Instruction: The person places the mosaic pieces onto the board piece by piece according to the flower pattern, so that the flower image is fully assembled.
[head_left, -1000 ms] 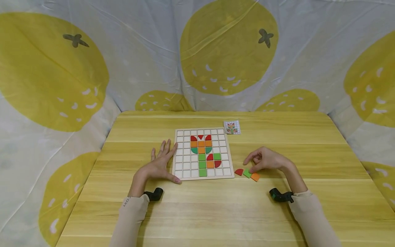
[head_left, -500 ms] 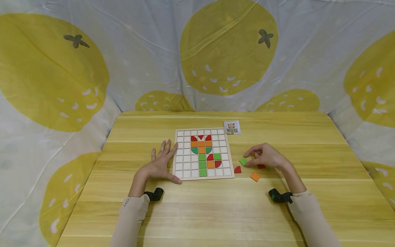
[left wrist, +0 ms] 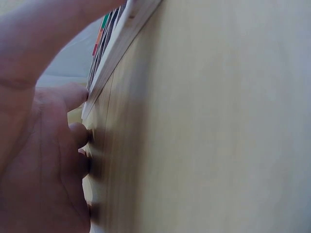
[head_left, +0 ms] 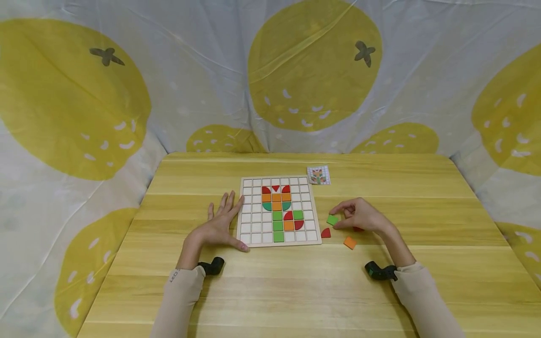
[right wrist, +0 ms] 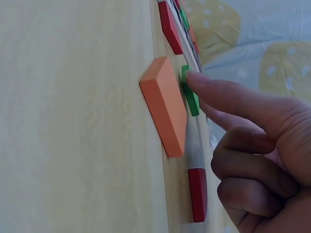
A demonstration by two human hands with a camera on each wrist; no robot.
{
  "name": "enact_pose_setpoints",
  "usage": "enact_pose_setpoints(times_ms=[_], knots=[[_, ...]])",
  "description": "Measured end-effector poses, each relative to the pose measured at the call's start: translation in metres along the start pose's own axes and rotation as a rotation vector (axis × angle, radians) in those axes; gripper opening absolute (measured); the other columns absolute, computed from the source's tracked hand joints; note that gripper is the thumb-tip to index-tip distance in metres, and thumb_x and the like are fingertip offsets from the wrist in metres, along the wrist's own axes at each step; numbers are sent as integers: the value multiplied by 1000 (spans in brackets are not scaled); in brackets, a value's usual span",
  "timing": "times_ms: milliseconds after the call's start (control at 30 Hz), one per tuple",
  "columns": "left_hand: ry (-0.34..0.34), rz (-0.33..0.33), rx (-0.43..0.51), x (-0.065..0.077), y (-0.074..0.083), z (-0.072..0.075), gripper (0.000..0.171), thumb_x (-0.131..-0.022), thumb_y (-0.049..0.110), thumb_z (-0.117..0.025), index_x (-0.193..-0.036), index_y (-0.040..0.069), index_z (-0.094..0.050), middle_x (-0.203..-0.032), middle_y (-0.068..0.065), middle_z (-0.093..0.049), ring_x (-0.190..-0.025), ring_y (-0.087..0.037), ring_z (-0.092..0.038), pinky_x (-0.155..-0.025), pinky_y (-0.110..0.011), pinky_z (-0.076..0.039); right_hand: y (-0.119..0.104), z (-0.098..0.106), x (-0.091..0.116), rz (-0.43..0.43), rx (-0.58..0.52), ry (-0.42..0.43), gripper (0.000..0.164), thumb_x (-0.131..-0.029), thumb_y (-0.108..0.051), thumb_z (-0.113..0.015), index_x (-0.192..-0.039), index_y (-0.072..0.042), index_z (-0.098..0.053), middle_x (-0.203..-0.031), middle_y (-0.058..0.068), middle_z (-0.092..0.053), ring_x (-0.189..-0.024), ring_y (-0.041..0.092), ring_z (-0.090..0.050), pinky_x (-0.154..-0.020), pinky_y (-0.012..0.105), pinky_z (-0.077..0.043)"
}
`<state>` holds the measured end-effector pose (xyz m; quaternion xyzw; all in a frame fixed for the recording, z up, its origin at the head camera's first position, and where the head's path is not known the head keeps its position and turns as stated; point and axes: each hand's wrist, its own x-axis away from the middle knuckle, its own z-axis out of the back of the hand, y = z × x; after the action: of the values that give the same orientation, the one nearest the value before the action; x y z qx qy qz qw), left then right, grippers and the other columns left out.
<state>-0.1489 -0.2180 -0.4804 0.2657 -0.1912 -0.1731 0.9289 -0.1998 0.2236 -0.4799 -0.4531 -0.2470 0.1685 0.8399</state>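
A wooden grid board (head_left: 246, 217) lies on the table with a flower pattern of red, orange and green tiles set in its cells. My left hand (head_left: 214, 230) spreads its fingers along the board's left edge, with the thumb by the near corner. To the right of the board, my right hand (head_left: 365, 217) pinches a light green square tile (head_left: 332, 219) between thumb and index finger, the other fingers curled in. In the right wrist view the thumb presses against this green tile (right wrist: 193, 100). Close below lie a red quarter-circle tile (head_left: 325, 233) and an orange square tile (head_left: 349, 242).
Partly hidden beneath the right hand is another red tile (head_left: 358, 229). A small printed card (head_left: 318, 174) with a coloured flower pattern lies past the board's far right corner. Behind the wooden table (head_left: 203, 169) hangs a cloth (head_left: 203, 70) with yellow fruit prints.
The green tile has moved away from between the red and orange tiles, farther from the person, in my right hand's pinch. A red tile now shows under that hand. My left hand stays put.
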Motion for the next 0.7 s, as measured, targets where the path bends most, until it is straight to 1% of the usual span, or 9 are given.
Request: enact_pose_setpoints(times_ms=[200, 467, 533, 600, 700], knots=[[4, 3, -2, 0, 0, 0, 145, -66, 54, -95, -168, 12, -1, -172, -20, 21, -158, -42, 23, -118, -74, 20, 1, -2, -1, -3, 3, 16, 33, -84, -8, -85, -113, 3, -74, -64, -1, -40, -55, 5, -32, -54, 21, -28], [3, 6, -8, 0, 0, 0, 146, -65, 55, -95, -168, 13, 0, -172, -19, 21, -159, -41, 24, -118, -73, 20, -2, 2, 3, -23, -2, 24, 37, -83, -11, -86, -116, 2, -73, -66, -1, -39, -56, 6, -31, -55, 22, -28], [3, 7, -6, 0, 0, 0, 146, -65, 55, -95, -168, 13, 0, -172, -19, 21, -159, -41, 24, -118, -73, 20, -1, 3, 2, -14, -2, 13, 37, -84, -12, -86, -116, 1, -73, -66, -1, -38, -56, 6, -31, -55, 22, -27], [4, 6, -6, 0, 0, 0, 146, -65, 55, -95, -168, 12, 0, -172, -20, 21, -159, -41, 24, -118, -73, 20, 0, 2, 1, 17, -2, -7, 36, -84, -12, -86, -116, -1, -74, -64, -1, -36, -56, 6, -30, -55, 22, -27], [4, 5, -7, 0, 0, 0, 147, -65, 54, -95, -168, 12, 0, -172, -20, 21, -159, -41, 24, -118, -73, 19, 0, -1, -1, 70, -16, -70, 34, -84, -13, -86, -115, -3, -75, -62, -2, -34, -55, 6, -28, -55, 21, -29]])
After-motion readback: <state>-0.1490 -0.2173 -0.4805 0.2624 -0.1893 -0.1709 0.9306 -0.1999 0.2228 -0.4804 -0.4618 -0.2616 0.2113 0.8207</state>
